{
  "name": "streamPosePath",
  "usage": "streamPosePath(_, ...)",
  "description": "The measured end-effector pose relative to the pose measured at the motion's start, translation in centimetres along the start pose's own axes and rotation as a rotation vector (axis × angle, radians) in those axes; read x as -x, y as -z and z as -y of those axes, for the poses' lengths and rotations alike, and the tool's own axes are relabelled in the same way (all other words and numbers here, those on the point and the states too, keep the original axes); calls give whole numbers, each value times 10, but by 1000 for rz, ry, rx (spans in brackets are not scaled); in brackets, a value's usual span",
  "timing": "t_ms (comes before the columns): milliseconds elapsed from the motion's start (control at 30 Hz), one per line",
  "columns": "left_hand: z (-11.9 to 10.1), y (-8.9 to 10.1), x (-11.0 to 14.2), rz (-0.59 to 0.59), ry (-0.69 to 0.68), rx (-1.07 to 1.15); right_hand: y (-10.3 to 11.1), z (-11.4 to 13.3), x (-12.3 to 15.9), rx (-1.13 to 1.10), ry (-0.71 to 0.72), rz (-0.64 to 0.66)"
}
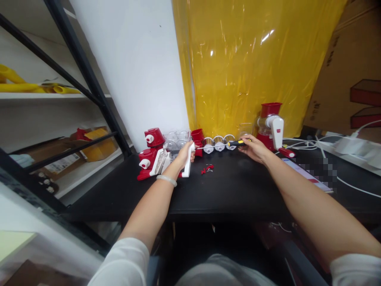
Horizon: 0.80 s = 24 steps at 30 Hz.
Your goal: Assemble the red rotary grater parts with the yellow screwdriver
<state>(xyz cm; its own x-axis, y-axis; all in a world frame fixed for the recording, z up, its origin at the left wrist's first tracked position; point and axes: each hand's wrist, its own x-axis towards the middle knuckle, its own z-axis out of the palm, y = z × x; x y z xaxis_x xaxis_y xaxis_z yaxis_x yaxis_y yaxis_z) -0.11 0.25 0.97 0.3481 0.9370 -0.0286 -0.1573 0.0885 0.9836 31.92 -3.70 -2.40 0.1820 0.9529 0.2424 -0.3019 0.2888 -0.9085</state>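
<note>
My left hand (185, 155) is closed around a white crank handle (188, 165), held up above the black table. In my right hand (252, 149) is a screwdriver (238, 143) with a yellow and black grip. Its long shaft points left, and the tip meets the upper end of the crank handle; exact seating is too small to tell. Below, on the table, lie small red parts (207, 169) with some tiny metal pieces. Left of my left hand stand red and white grater bodies (149, 159) and several white crank handles (160, 161).
Several metal drum graters (219, 143) line the back beside a red hopper (197, 137) and clear cups (178, 137). An assembled rotary grater (270, 127) stands at right, near white cables (300, 142) and a tablet (309, 174). A shelf rack (98, 99) borders the left.
</note>
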Motion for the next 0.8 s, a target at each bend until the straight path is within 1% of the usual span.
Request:
streamPosePath(100,-1,0,1,7,28,-4,5,0,-1,1,12,48)
streamPosePath(167,-1,-1,2,14,37,0,5,0,-1,26,3,53)
streamPosePath(267,1,-5,2,22,39,-15,3,1,-4,103,1,-8)
streamPosePath(333,4,-7,2,18,21,-31,4,2,-6,205,-1,-91)
streamPosePath(400,7,-9,0,5,-8,-39,7,2,-8,381,4,-153)
streamPosePath(467,9,-9,-2,-15,-41,-45,11,0,-9,576,38,-163)
streamPosePath(533,9,-8,-3,-41,-72,-51,14,-4,-10,663,80,-142)
streamPosePath(633,7,-6,-3,-70,-76,-52,14,-12,-12,555,99,-116)
streamPosePath(800,4,-6,-1,-60,-65,-46,8,-14,-14,319,126,-92)
